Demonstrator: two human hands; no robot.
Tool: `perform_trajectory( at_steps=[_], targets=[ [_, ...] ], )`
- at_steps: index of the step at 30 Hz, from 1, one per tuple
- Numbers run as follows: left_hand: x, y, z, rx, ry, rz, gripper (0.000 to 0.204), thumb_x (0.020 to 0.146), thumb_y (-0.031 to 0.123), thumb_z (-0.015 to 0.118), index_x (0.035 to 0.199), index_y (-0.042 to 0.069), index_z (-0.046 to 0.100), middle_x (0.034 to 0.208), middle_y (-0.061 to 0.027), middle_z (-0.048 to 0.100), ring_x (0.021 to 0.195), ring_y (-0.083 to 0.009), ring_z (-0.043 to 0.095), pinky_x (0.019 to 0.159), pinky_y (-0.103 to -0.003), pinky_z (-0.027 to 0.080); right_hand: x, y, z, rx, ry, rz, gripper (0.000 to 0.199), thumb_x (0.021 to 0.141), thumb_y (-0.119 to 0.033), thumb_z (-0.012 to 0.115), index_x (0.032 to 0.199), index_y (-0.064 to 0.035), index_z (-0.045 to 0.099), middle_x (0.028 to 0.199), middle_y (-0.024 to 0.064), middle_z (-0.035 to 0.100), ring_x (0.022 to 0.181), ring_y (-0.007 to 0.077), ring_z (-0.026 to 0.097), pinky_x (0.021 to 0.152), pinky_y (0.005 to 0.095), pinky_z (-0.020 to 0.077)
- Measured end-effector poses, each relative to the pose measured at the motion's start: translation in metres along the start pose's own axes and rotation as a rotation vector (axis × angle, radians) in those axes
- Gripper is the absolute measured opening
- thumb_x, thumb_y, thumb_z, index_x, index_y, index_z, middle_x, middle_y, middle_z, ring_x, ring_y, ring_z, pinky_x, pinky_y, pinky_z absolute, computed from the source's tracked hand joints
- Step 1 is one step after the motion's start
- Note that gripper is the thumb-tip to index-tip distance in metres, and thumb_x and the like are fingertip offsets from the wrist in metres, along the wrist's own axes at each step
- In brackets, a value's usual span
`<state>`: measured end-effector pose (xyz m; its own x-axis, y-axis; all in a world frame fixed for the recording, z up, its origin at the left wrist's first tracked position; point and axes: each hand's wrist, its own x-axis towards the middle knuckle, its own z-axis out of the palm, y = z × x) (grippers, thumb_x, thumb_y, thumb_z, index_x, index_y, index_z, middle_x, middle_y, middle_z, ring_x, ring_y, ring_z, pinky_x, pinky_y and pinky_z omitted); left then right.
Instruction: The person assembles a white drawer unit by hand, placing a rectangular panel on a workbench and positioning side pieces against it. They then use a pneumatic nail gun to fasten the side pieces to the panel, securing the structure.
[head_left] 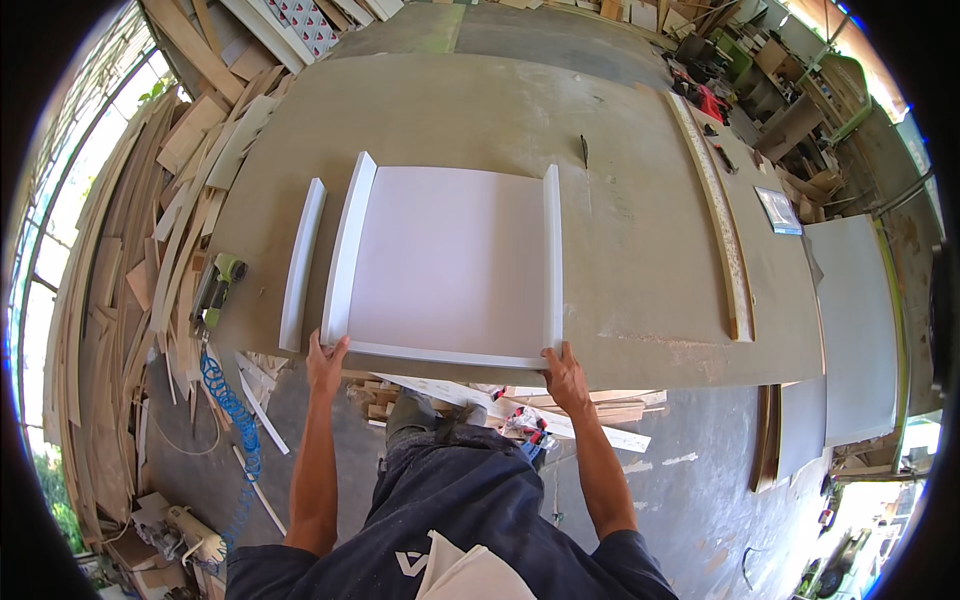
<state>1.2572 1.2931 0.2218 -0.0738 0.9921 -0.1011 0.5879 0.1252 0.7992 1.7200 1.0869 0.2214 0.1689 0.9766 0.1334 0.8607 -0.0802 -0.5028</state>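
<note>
A white drawer-like box (452, 262) lies on the large brown worktable (640, 230). Its flat panel has raised strips along the left, right and near sides, and none along the far side. My left hand (326, 362) grips the near left corner, fingers closed around it. At the near right corner, my right hand (566, 378) holds on the same way. Parallel to the box's left side and apart from it lies a loose white strip (303, 265).
A green nail gun (222, 285) with a blue coiled air hose (232, 405) rests at the table's left edge. A long narrow board (715, 215) lies on the right. Stacked wood strips (120, 300) line the left. Offcuts (610, 410) and clamps lie below the near edge.
</note>
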Motion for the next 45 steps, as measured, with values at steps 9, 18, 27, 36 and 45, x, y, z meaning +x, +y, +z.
perform_trajectory(
  at_steps=[9,18,27,36,45],
  targets=[
    [-0.004,-0.002,0.01,-0.004,0.01,0.119,0.064,0.098,0.039,0.071,0.144,-0.001,0.052,0.097,-0.016,0.074,0.089,-0.0236,0.072,0.08,-0.037,0.054,-0.003,0.001,0.006,-0.06,0.027,0.026,0.052,0.083,0.003,0.073,0.131,-0.0075,0.055,0.11,0.0276,0.056,0.093,0.0513,0.063,0.076,0.0572,0.0538],
    [-0.001,-0.006,0.006,-0.071,-0.037,0.128,0.06,0.1,0.037,0.069,0.144,0.0,0.052,0.104,-0.0182,0.074,0.096,-0.0244,0.073,0.085,-0.036,0.054,0.003,-0.007,-0.005,-0.018,-0.059,0.058,0.046,0.081,0.0,0.077,0.123,-0.0068,0.058,0.11,0.0294,0.056,0.093,0.0515,0.063,0.078,0.0572,0.0541],
    [0.0,-0.032,0.01,-0.252,-0.022,0.116,0.059,0.098,0.034,0.073,0.142,-0.001,0.054,0.114,-0.0165,0.073,0.107,-0.0205,0.069,0.094,-0.034,0.051,0.009,-0.009,-0.001,-0.025,-0.052,0.098,0.04,0.074,0.0,0.082,0.108,-0.0075,0.062,0.109,0.0278,0.058,0.094,0.0515,0.064,0.078,0.0559,0.0556],
    [-0.001,-0.006,0.006,-0.178,-0.043,0.031,0.061,0.098,0.039,0.072,0.139,-0.002,0.054,0.112,-0.0174,0.074,0.104,-0.0235,0.071,0.092,-0.035,0.052,0.019,-0.014,-0.012,0.018,-0.129,0.159,0.035,0.071,0.0,0.083,0.103,-0.0058,0.069,0.114,0.0254,0.058,0.096,0.0477,0.066,0.082,0.0534,0.0564],
    [-0.013,0.014,0.008,-0.007,-0.016,0.071,0.058,0.104,0.037,0.061,0.141,-0.005,0.048,0.097,-0.026,0.072,0.093,-0.039,0.071,0.083,-0.043,0.052,0.017,-0.009,-0.001,-0.023,-0.092,0.2,0.031,0.069,-0.002,0.085,0.097,-0.0068,0.074,0.113,0.0247,0.059,0.096,0.0462,0.067,0.082,0.0523,0.0569]
  ],
)
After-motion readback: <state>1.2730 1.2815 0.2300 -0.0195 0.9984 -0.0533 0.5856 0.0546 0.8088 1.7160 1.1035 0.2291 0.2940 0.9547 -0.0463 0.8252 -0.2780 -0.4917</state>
